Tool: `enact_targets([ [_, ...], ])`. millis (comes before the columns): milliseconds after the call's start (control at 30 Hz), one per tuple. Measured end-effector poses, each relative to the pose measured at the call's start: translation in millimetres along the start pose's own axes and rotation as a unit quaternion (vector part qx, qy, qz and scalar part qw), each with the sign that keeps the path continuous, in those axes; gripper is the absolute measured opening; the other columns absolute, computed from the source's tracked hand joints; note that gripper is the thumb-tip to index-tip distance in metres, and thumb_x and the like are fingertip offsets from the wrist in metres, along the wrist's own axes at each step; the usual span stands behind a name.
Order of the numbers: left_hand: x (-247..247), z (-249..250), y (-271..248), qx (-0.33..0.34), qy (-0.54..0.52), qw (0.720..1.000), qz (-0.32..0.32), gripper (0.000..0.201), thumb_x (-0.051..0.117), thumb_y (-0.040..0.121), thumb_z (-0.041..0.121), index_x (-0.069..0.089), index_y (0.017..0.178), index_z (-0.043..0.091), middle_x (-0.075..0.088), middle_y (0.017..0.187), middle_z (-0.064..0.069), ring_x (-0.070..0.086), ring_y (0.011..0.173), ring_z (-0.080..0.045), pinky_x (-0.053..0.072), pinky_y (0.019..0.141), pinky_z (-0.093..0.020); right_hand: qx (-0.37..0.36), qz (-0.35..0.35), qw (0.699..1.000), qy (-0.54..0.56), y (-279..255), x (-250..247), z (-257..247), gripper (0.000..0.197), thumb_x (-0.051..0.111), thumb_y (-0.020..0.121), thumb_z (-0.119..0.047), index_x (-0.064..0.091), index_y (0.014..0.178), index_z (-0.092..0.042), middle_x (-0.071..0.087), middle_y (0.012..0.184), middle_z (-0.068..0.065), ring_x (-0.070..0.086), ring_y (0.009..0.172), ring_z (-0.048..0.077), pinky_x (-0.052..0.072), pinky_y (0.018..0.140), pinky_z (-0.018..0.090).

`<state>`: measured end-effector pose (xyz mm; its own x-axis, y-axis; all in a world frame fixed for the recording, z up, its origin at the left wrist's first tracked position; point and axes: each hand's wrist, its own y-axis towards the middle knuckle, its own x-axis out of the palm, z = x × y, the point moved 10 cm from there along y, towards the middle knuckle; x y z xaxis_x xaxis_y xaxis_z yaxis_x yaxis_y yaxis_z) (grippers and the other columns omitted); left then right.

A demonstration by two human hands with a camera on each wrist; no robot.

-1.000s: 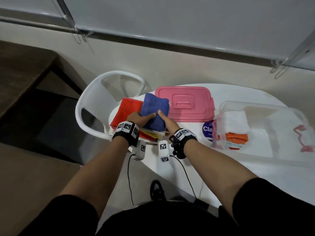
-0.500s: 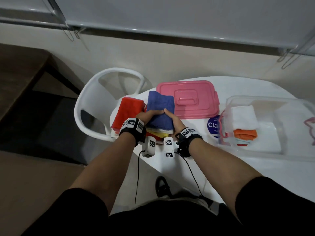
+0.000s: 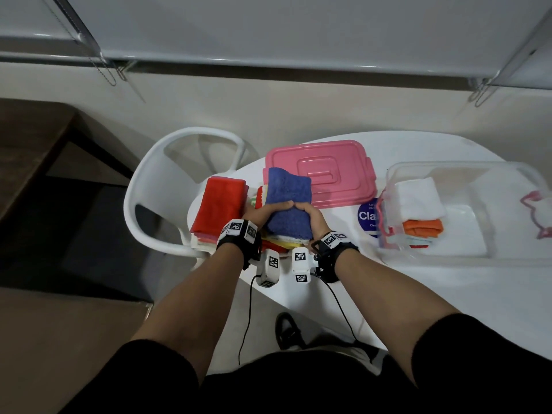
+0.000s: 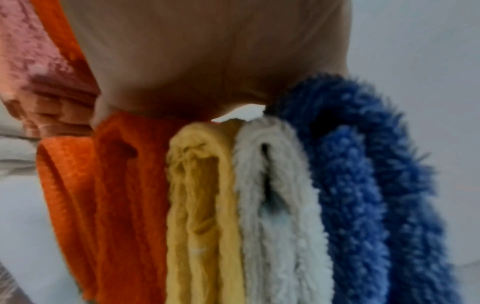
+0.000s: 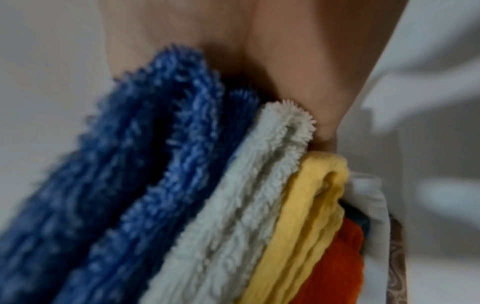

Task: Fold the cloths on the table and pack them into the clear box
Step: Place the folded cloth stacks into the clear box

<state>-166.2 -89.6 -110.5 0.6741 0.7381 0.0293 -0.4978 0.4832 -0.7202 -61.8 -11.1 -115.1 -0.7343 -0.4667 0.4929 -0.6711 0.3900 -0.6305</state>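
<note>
A stack of folded cloths lies at the table's left edge, a blue cloth (image 3: 288, 189) on top. My left hand (image 3: 264, 211) and right hand (image 3: 309, 212) grip the stack from either side, thumbs meeting on the blue cloth, which bunches there. The left wrist view shows my palm (image 4: 207, 61) against the folded edges: orange (image 4: 116, 185), yellow (image 4: 200, 205), white (image 4: 280, 205), blue (image 4: 363, 185). The right wrist view shows the blue cloth (image 5: 116, 185), white (image 5: 233, 195) and yellow (image 5: 306, 205) layers. The clear box (image 3: 448, 166) stands to the right, holding a white cloth (image 3: 416, 198) on an orange one (image 3: 422, 227).
A second pile topped by a red cloth (image 3: 218, 204) lies left of the gripped stack. A pink lid (image 3: 328, 171) rests behind it. A white chair (image 3: 143, 186) stands off the table's left edge. A blue round label (image 3: 368, 216) sits beside the box.
Both hands have closed in on the stack; the thumbs have come together on the blue cloth, which now bunches in the middle.
</note>
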Motion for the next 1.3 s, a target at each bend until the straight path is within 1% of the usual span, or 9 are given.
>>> enact_targets([
  [167,-1.7,-11.0,25.9,0.008,0.065,0.998,0.025,0.114,0.100,0.024,0.048,0.048,0.120,0.017,0.069,0.112,-0.004,0.072,0.092,-0.025,0.060,0.076,-0.043,-0.002,0.013,1.000,0.020,-13.6,-10.3,-0.8,0.049,0.074,0.070,-0.026,0.067,0.110,0.001,0.064,0.114,0.025,0.061,0.102,0.038,0.040,0.109,0.055],
  [300,-0.5,-3.7,34.9,0.031,0.094,0.994,0.044,0.146,0.097,0.019,0.056,0.027,0.143,0.025,0.058,0.131,-0.003,0.067,0.103,-0.025,0.058,0.083,-0.044,-0.007,-0.001,1.000,0.029,-30.3,-9.4,-13.4,0.045,0.072,0.074,-0.021,0.064,0.111,0.003,0.065,0.111,0.024,0.066,0.092,0.036,0.049,0.098,0.048],
  [467,21.0,26.0,-25.2,0.090,0.030,0.995,0.004,0.128,0.099,0.024,0.041,0.036,0.134,0.019,0.061,0.124,-0.007,0.068,0.101,-0.026,0.058,0.085,-0.047,-0.012,-0.044,0.997,0.061,-45.1,-6.2,-20.8,0.045,0.060,0.091,-0.025,0.058,0.125,0.005,0.064,0.120,0.025,0.065,0.103,0.037,0.051,0.098,0.048],
  [633,34.3,48.6,-54.6,0.140,-0.028,0.989,-0.041,0.109,0.096,0.042,0.030,0.036,0.132,0.013,0.065,0.122,-0.011,0.070,0.101,-0.026,0.057,0.088,-0.048,-0.016,-0.121,0.990,0.075,-65.3,14.7,-42.8,0.040,0.058,0.093,-0.029,0.060,0.116,0.003,0.071,0.107,0.020,0.071,0.095,0.032,0.059,0.082,0.040],
  [833,62.8,94.0,-87.8,0.215,-0.057,0.970,-0.093,0.093,0.090,0.062,0.018,0.033,0.137,0.018,0.065,0.124,-0.013,0.069,0.105,-0.029,0.057,0.087,-0.048,-0.061,-0.148,0.984,0.076,-90.3,33.7,-88.6,0.087,0.089,0.064,-0.043,0.052,0.130,0.000,0.060,0.129,0.023,0.057,0.119,0.036,0.036,0.113,0.052],
  [900,72.8,109.5,-95.4,0.232,-0.064,0.965,-0.101,0.110,0.090,0.064,0.020,0.020,0.148,0.018,0.063,0.127,-0.011,0.068,0.107,-0.028,0.055,0.091,-0.048,-0.083,-0.161,0.980,0.084,-98.9,36.4,-108.9,0.085,0.089,0.062,-0.044,0.054,0.127,-0.001,0.062,0.127,0.022,0.057,0.119,0.035,0.035,0.114,0.052],
  [1100,134.3,143.7,-117.4,0.271,-0.049,0.951,-0.143,0.126,0.090,0.063,0.029,0.005,0.153,0.011,0.057,0.135,-0.011,0.065,0.113,-0.024,0.053,0.097,-0.047,-0.129,-0.186,0.974,0.027,-148.1,14.3,-175.8,0.040,0.052,0.088,-0.034,0.057,0.115,-0.005,0.074,0.098,0.012,0.072,0.090,0.022,0.059,0.078,0.033],
  [1200,190.6,155.4,-130.3,0.298,-0.029,0.936,-0.187,0.100,0.082,0.073,0.022,0.017,0.149,0.011,0.058,0.129,-0.007,0.066,0.111,-0.021,0.056,0.089,-0.038,-0.170,-0.156,0.973,0.024,-166.6,-23.3,-210.2,0.045,0.057,0.084,-0.034,0.057,0.119,-0.004,0.072,0.103,0.013,0.071,0.094,0.024,0.058,0.079,0.034],
  [1300,246.6,158.2,-131.3,0.296,-0.005,0.928,-0.226,0.112,0.084,0.072,0.030,0.009,0.153,0.013,0.053,0.138,-0.007,0.062,0.117,-0.019,0.053,0.097,-0.043,-0.184,-0.124,0.974,0.034,-180.5,-68.6,-234.6,0.042,0.053,0.087,-0.032,0.056,0.118,-0.004,0.072,0.101,0.013,0.072,0.091,0.024,0.059,0.076,0.034],
])
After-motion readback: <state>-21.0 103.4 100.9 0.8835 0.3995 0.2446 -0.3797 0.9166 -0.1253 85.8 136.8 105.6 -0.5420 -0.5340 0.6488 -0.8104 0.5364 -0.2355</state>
